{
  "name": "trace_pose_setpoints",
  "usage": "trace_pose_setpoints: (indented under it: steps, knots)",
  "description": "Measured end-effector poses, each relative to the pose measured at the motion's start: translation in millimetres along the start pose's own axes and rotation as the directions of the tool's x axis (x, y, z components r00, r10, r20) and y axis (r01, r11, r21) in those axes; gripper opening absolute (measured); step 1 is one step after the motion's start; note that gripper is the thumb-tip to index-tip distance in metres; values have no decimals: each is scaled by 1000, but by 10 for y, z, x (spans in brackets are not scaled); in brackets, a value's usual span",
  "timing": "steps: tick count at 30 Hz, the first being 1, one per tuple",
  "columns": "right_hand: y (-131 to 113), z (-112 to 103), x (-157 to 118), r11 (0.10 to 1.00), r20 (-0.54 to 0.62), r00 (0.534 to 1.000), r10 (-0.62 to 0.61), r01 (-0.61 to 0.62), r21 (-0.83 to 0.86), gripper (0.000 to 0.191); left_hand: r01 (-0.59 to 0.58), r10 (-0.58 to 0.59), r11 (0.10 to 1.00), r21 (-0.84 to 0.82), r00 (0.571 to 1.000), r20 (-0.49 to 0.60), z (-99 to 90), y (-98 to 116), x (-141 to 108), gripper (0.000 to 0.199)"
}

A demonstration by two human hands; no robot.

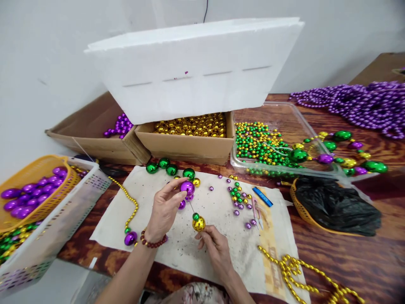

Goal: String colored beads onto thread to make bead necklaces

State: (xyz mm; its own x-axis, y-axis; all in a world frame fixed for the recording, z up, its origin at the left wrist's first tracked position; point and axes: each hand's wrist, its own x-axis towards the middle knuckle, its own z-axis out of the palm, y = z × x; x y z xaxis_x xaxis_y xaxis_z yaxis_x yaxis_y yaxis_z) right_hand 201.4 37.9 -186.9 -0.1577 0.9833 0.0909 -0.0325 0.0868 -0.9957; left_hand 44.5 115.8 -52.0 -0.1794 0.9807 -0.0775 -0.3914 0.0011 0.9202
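My left hand (165, 207) is closed, pinching a large shiny purple bead (187, 188) between thumb and fingertips. From that bead a thin straight needle or wire (192, 207) slants down to a small green bead (195, 216). Below it, a large gold bead (198, 224) touches the fingertips of my right hand (215, 249). Those fingers are closed just under the gold bead; whether they grip the bead or the thread behind it is hard to see. Large green beads (171, 169) lie beyond my left hand, with another purple bead (182, 204) close to its fingers.
A white cloth (120, 211) covers the table's middle, bearing small loose beads (236, 194), scissors (257, 213) and a blue box (262, 196). Behind stand a carton of gold beads (186, 145) and a clear tray (284, 169). Gold strings (291, 270) lie front right; an orange basket (68, 192) stands left.
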Motion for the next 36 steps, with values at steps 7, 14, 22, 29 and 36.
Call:
trace_pose_setpoints:
  steps: [7,14,22,29,36]
  knots:
    - [-5,4,6,1000,-7,1000,14,-14,1,28,-35,35,999,-25,999,1,0,0,1,33]
    - [-38,13,23,999,-24,999,22,-21,42,25,-11,11,1000,-13,1000,10,24,-36,-52,33]
    - [-167,138,137,989,-75,997,31,-20,144,24,-127,119,986,105,989,83,78,-63,-146,29]
    - [-209,162,162,986,-64,997,34,-23,167,25,-175,167,976,132,983,71,46,-63,-171,30]
    - [-253,147,183,978,-76,996,40,-24,209,23,-169,168,983,72,985,31,61,-45,-177,31]
